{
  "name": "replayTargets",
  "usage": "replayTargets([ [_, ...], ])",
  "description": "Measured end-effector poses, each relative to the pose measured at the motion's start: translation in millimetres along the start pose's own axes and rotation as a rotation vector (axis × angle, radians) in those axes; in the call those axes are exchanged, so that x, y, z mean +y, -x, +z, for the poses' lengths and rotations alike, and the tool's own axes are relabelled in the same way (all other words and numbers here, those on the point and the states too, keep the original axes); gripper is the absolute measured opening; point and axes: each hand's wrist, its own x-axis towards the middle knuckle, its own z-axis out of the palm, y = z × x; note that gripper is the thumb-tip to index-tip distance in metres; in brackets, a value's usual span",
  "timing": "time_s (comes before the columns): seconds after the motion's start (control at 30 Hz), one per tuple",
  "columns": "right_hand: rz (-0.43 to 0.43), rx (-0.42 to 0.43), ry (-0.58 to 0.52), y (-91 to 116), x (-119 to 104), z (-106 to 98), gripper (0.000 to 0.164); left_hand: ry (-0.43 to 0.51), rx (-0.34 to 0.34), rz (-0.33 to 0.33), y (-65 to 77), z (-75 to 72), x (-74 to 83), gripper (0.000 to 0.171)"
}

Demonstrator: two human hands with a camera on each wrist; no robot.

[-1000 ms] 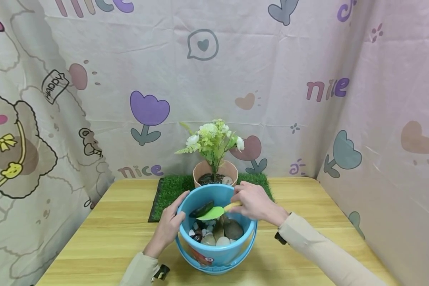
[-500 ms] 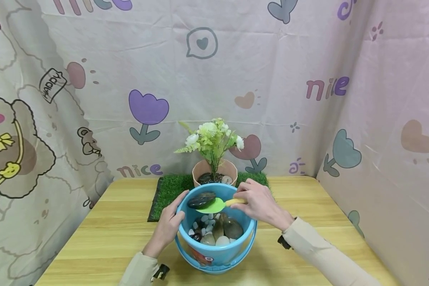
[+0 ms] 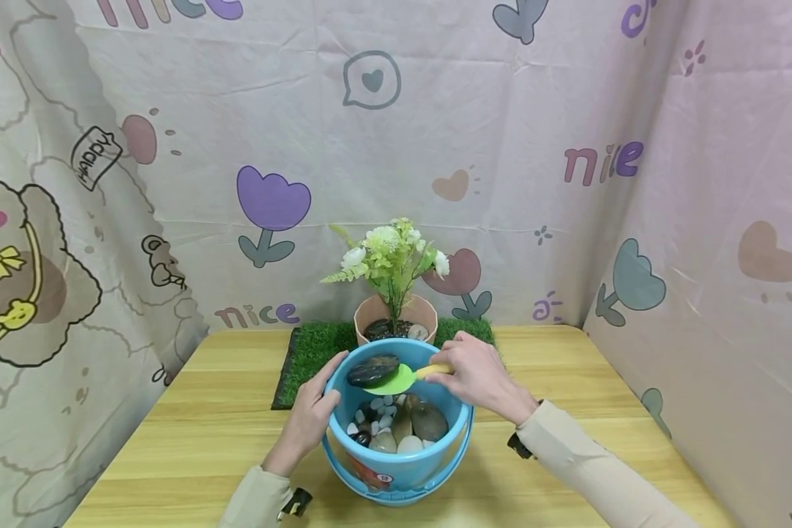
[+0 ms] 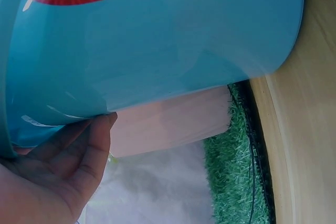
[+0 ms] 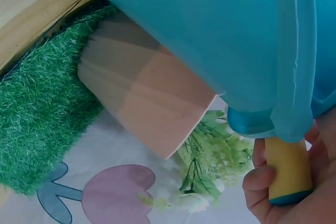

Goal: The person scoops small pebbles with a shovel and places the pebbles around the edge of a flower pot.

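A blue plastic bucket (image 3: 429,469) stands on the table. My left hand (image 3: 306,414) holds its left rim, thumb over the edge and fingers against the outer wall, as the left wrist view shows. The right hand (image 3: 478,374) grips the yellow handle of a small toy trowel with a green blade (image 3: 399,379); the handle end (image 5: 289,169) shows in the right wrist view. A glossy dark stone (image 3: 372,372) lies on the blade, inside the bucket's mouth and above the other stones. Below it are large grey and brown stones (image 3: 429,422) and several small white pebbles (image 3: 386,411).
Behind the bucket, a peach flowerpot (image 3: 367,315) with white artificial flowers (image 3: 383,238) stands on a green turf mat (image 3: 317,341). Dark soil and stones show in the pot. The bucket's handle (image 3: 465,447) hangs down at the front. A printed cloth (image 3: 383,147) encloses the wooden table (image 3: 191,411).
The right hand has raised the trowel slightly, and the dark stone has risen and levelled out on its blade. Over the last half second little differs. My left hand stays on the rim.
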Motion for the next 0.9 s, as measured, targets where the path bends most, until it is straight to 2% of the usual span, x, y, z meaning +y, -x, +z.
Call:
replayTargets([
  [0.23, 0.004, 0.004, 0.023, 0.4, -0.8, 1.4, 0.024, -0.018, 0.0, -0.004, 0.5, 0.4, -1.5, 0.064],
  [0.9, 0.034, 0.097, 0.004, 5.1, 2.3, 2.5, 0.02, -0.035, 0.009, -0.026, -2.1, 2.2, -1.3, 0.064],
])
